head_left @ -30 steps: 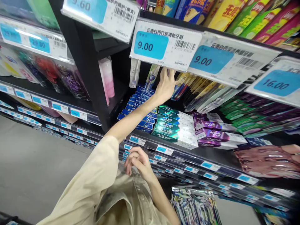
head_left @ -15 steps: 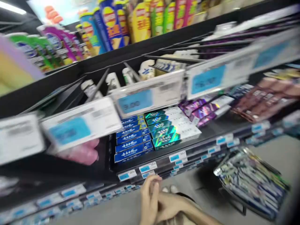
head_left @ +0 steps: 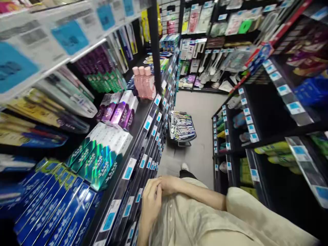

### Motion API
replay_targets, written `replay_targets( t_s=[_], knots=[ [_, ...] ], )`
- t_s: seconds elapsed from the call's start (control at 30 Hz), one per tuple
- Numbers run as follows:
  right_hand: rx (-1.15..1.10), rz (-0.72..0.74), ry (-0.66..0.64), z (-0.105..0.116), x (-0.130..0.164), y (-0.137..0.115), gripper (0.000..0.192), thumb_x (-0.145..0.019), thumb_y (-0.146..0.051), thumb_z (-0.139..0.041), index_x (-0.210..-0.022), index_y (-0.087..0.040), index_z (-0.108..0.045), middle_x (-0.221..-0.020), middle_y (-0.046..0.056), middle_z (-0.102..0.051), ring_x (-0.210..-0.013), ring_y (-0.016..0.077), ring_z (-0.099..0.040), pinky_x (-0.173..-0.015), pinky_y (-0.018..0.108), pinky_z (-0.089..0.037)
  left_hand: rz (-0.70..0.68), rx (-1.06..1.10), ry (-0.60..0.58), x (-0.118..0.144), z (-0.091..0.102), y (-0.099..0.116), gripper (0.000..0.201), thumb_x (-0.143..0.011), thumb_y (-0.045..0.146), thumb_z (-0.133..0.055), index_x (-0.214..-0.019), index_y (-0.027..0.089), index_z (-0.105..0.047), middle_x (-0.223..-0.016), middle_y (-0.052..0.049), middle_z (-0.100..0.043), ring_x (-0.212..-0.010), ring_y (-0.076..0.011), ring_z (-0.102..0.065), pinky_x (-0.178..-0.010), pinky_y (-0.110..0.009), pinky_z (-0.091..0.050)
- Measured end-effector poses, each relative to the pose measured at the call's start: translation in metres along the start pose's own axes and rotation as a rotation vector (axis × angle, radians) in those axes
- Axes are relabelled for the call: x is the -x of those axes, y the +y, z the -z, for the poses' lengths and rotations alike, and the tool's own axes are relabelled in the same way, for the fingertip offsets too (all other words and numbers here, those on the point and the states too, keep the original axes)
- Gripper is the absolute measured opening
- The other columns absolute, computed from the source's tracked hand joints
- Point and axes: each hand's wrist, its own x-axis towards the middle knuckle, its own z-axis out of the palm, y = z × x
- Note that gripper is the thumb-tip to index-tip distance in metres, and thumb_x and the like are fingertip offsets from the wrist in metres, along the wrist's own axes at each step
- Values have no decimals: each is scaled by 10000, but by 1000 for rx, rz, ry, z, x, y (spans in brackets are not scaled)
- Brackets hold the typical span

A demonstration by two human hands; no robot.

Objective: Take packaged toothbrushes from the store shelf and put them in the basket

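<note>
From where I stand, the black shelf (head_left: 142, 111) on the left carries, at its near end, a row of long blue cardboard boxes (head_left: 55, 208) with white lettering, packed side by side on edge. Next come glossy teal-and-white cardboard boxes (head_left: 102, 153), then shiny purple-and-white cardboard boxes (head_left: 119, 107), and past those, three pink packs with paler caps (head_left: 145, 85). White-and-blue price labels (head_left: 129, 168) run down the shelf fronts, just beside the person's left hand (head_left: 151, 198). That hand's fingers are bent and close together, lying against the right hand (head_left: 167, 184) in front of the beige shirt (head_left: 189, 218); the right fingers are mostly hidden, and I cannot tell whether either hand holds anything. Ahead on the grey floor (head_left: 203, 109), well apart from both hands, stands a black-rimmed basket (head_left: 189, 140), heaped with slim, glossy packs (head_left: 182, 124) lying across it. On the far right, a black rack (head_left: 268, 106) has deep compartments, one bearing yellow-green packages (head_left: 273, 148), another something blue (head_left: 314, 89).
</note>
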Motion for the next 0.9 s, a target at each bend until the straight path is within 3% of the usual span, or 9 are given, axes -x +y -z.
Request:
replay_targets(
  t_s=[0.17,0.37,0.47,0.67,0.77,0.9],
  knots=[
    [15,-88,-36,24,29,37,185,-794,-133,-684,-628,-206,-647,-813,76,-778,-858,248,-728,-807,329,-555,-111,-25,-110,-38,-35,23,267,-1038,176,-448,-1105,223,-702,-1071,-92,-752,-1026,-225,-707,-920,-413,-608],
    [11,-158,-45,55,79,95,196,-801,-146,-666,-612,-198,-665,-795,79,-777,-803,243,-723,-783,328,-552,-109,-25,-165,-66,-107,55,261,-1036,173,-451,-1082,226,-702,-1059,-79,-754,-1022,-225,-713,-926,-400,-603],
    [37,-191,-24,77,117,135,114,-823,-182,-644,-764,-182,-742,-837,96,-788,-782,250,-725,-743,326,-546,-76,8,-153,-83,-155,74,256,-1038,175,-451,-1061,223,-701,-1047,-74,-752,-1014,-220,-712,-921,-385,-595],
    [110,-318,-49,115,200,212,266,-931,-181,-554,-1084,-118,-762,-1110,205,-776,-1007,309,-742,-848,355,-534,-29,115,-183,-125,-248,118,249,-1019,143,-478,-1070,213,-711,-1063,-65,-746,-1031,-211,-693,-931,-366,-567],
    [41,-410,-3,125,239,240,330,-985,-232,-521,-1220,-103,-713,-1223,229,-738,-1123,338,-711,-940,385,-511,-56,150,-263,-149,-279,136,251,-1021,146,-479,-1096,216,-708,-1090,-60,-744,-1055,-203,-679,-961,-358,-550],
    [-112,-515,80,133,278,270,401,-1026,-296,-485,-1356,-116,-625,-1305,208,-706,-1218,337,-668,-1023,389,-472,-170,63,-405,-184,-304,148,269,-1019,145,-465,-1117,209,-708,-1082,-67,-746,-1047,-205,-672,-988,-365,-537]
  ],
)
